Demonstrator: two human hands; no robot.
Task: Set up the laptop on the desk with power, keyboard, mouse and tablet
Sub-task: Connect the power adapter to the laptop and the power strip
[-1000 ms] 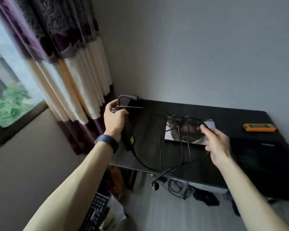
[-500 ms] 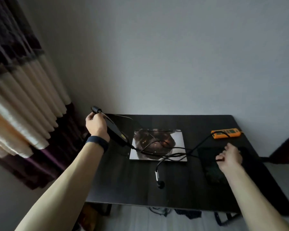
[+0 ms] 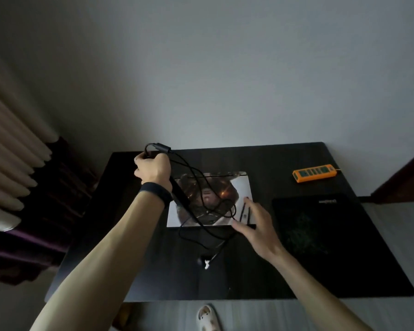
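Note:
A closed laptop (image 3: 239, 187) with a picture on its lid lies flat in the middle of the black desk (image 3: 153, 271). My left hand (image 3: 153, 169) is shut on the black power adapter (image 3: 179, 194) and holds it above the laptop's left edge. The adapter's thin black cable (image 3: 201, 225) loops over the lid and trails toward me, ending in a plug (image 3: 204, 261) on the desk. My right hand (image 3: 256, 223) hovers at the laptop's near right corner, fingers spread, touching the cable loops.
An orange power strip (image 3: 314, 172) lies at the desk's back right. A dark mouse pad (image 3: 320, 235) covers the right side. Curtains (image 3: 14, 177) hang at the left. The wall is directly behind the desk. A slipper (image 3: 207, 317) shows on the floor below the front edge.
My right hand has come back from the right side of the desk to the laptop's right corner. My left hand has moved right, over the laptop's left edge, still holding the adapter.

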